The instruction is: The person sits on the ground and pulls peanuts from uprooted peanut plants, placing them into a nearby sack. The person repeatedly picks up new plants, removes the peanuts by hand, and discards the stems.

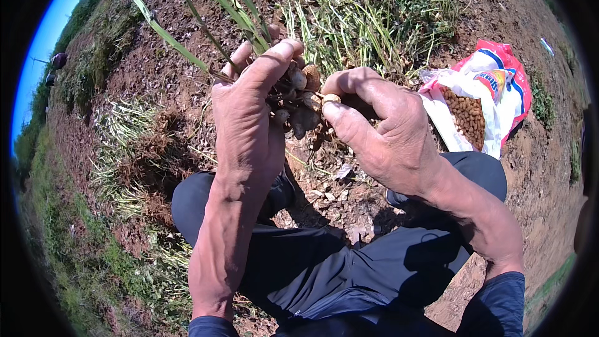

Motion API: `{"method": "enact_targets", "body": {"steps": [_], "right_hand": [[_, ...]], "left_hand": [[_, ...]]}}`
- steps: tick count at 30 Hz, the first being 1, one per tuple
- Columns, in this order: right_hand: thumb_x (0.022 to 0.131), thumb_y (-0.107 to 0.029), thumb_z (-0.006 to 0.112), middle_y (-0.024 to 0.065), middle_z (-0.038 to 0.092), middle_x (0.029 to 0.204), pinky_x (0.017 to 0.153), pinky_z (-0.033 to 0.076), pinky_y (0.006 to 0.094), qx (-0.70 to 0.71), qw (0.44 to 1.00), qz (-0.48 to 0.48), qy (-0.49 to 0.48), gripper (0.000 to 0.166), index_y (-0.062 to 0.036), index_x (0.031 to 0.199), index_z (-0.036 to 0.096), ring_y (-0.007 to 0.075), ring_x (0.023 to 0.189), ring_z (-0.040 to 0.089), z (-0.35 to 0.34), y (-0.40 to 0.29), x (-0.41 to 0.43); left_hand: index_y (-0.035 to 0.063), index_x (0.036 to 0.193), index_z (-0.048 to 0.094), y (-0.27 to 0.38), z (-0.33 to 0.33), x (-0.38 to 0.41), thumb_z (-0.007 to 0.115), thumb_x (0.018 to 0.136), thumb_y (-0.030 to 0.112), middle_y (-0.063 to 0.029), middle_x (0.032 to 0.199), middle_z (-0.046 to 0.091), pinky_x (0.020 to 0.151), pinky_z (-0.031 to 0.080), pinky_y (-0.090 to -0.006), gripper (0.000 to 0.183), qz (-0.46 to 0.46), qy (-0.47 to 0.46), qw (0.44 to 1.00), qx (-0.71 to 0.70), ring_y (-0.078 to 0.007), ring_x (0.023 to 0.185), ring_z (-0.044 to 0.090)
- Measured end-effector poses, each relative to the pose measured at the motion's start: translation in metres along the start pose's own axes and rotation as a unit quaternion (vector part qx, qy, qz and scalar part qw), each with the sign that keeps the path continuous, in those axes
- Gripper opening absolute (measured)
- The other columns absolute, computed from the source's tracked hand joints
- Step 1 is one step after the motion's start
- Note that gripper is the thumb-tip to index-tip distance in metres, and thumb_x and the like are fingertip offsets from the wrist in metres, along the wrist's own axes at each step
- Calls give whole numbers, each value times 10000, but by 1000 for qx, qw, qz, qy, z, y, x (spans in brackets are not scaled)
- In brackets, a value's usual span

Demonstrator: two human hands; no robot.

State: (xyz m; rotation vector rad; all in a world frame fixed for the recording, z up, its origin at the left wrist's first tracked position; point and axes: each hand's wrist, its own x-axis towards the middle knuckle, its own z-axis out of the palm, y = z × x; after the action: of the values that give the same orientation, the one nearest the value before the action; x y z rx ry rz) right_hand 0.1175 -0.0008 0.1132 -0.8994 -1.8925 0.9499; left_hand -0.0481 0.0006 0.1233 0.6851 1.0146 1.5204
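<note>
My left hand (252,89) is closed around the base of a peanut plant, its green stems (224,0) rising to the upper left. From the root end, beside the palm, hangs a cluster of peanut pods (302,117). Between thumb and forefinger of my right hand (383,126) is a single pale peanut pod (332,98), touching the right side of that cluster. To the right, an open white and red plastic sack (507,79) on the ground holds many loose peanuts (463,117).
A pile of peanut plants (374,18) lies ahead on the brown soil. Another heap of plants with roots (140,159) is at the left, by my bent knee (192,201). Green weeds (61,224) grow farther left. Dry leaves and bits lie between my feet.
</note>
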Motion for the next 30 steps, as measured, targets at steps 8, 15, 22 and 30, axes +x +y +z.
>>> {"method": "enact_targets", "body": {"steps": [8, 15, 22, 30], "right_hand": [[890, -116, 598, -47, 539, 728, 545, 392, 188, 97, 992, 83, -13, 96, -21, 892, 599, 14, 620, 467, 8, 1, 2], [905, -124, 549, 36, 578, 697, 424, 389, 192, 322, 889, 300, -128, 152, 19, 916, 597, 62, 497, 517, 0, -15, -6], [975, -273, 519, 65, 627, 817, 458, 454, 158, 318, 919, 231, -30, 328, 37, 1032, 609, 63, 579, 616, 4, -1, -1], [824, -136, 733, -23, 636, 940, 597, 395, 174, 95, 988, 107, -52, 310, -31, 1109, 669, -5, 671, 460, 13, -2, 3]], "left_hand": [[35, 931, 563, -11, -2, 1, 628, 912, 166, -72, 805, 633, 572, 502, -221, 147, 87, 56, 992, 64, -113, 653, 589], [20, 841, 542, 10, -25, 24, 600, 902, 144, -72, 687, 595, 441, 488, -208, 150, 148, 100, 981, 71, -91, 508, 558], [32, 867, 521, -6, -21, 11, 570, 929, 177, -74, 683, 593, 408, 463, -212, 165, 39, 96, 994, 16, -100, 483, 544], [12, 825, 562, -18, -11, 10, 575, 897, 147, -67, 674, 606, 443, 455, -226, 154, 31, 104, 990, 87, -105, 501, 557]]}}
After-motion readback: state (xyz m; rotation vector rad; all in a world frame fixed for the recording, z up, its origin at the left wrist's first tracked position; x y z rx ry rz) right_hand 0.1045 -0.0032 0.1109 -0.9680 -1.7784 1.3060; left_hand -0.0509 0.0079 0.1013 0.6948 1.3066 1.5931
